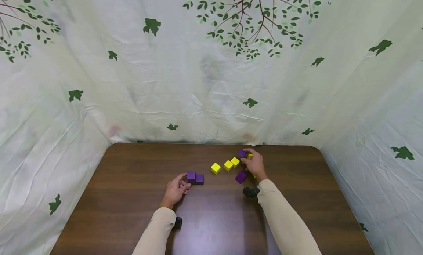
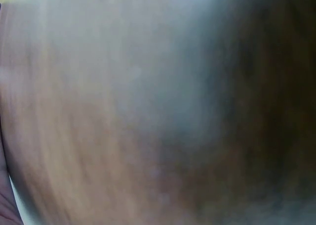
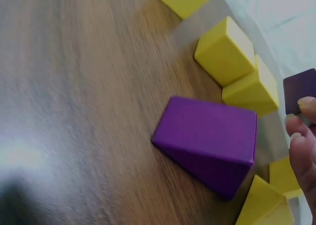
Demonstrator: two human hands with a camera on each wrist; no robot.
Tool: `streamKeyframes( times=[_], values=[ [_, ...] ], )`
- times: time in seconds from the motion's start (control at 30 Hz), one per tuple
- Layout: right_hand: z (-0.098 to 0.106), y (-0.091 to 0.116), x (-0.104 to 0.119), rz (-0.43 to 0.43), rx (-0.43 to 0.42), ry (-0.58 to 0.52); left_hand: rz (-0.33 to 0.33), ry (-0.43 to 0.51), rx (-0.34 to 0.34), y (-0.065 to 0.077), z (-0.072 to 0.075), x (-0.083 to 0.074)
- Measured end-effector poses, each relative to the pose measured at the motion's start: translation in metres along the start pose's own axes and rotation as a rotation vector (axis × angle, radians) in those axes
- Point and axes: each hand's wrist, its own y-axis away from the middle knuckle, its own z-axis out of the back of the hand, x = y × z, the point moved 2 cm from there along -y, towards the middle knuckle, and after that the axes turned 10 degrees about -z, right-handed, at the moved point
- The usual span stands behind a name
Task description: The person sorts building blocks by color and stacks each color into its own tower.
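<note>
In the head view my left hand pinches a purple cube at its left side, with the index finger behind and the thumb in front. Another purple cube stands right beside it. Farther right, my right hand grips a purple cube between thumb and fingers. That cube shows dark at the edge of the right wrist view, at the fingertips. Another purple block lies below this hand. The left wrist view is blurred, with only a sliver of the left hand.
Yellow cubes stand between the hands. More yellow blocks lie partly hidden by the right hand. The brown wooden table meets a leaf-printed white cloth at its back edge.
</note>
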Motion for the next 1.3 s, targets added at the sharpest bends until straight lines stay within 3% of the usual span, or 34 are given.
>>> streamKeyframes(
  times=[0.23, 0.47, 1.3],
  values=[
    [-0.007, 0.018, 0.005, 0.051, -0.012, -0.05, 0.013, 0.007, 0.003, -0.001, -0.001, 0.002],
    [-0.021, 0.036, 0.006, 0.115, -0.038, -0.02, 0.01, -0.008, 0.006, -0.002, 0.001, 0.002],
    [-0.081, 0.074, 0.02, 0.211, 0.068, -0.138, 0.001, 0.012, -0.006, -0.001, -0.001, 0.001]
  ],
)
